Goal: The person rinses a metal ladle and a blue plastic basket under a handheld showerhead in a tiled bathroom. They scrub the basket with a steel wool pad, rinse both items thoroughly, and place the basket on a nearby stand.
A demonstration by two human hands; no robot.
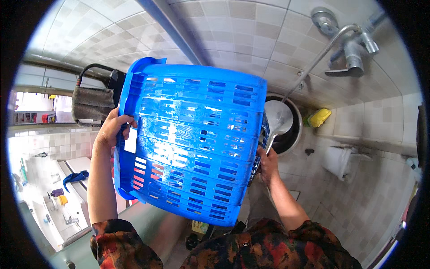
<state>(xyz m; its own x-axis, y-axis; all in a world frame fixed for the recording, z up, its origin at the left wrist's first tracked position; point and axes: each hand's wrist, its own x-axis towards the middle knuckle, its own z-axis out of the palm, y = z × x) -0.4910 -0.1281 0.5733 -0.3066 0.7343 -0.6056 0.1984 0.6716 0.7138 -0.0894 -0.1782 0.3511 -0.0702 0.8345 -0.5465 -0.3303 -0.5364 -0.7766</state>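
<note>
A wet blue plastic laundry basket (pixel 195 134) fills the middle of the view, lying on its side in the air. My left hand (pixel 116 127) grips its rim at the handle slot. At the basket's other end, my right hand (pixel 267 163) is closed around the handle of a metal ladle (pixel 278 117); part of that hand is hidden by the basket. The ladle's broad round bowl lies over a dark round basin (pixel 297 134) on the floor. A flexible metal shower hose (pixel 315 64) runs down from the wall towards the basin.
A chrome mixer tap (pixel 352 64) juts from the tiled wall at the upper right. A yellow bottle (pixel 320 117) and a lined white bin (pixel 337 163) stand on the floor. At the left are a grey cloth (pixel 93 104) and a washbasin with a tap (pixel 70 220).
</note>
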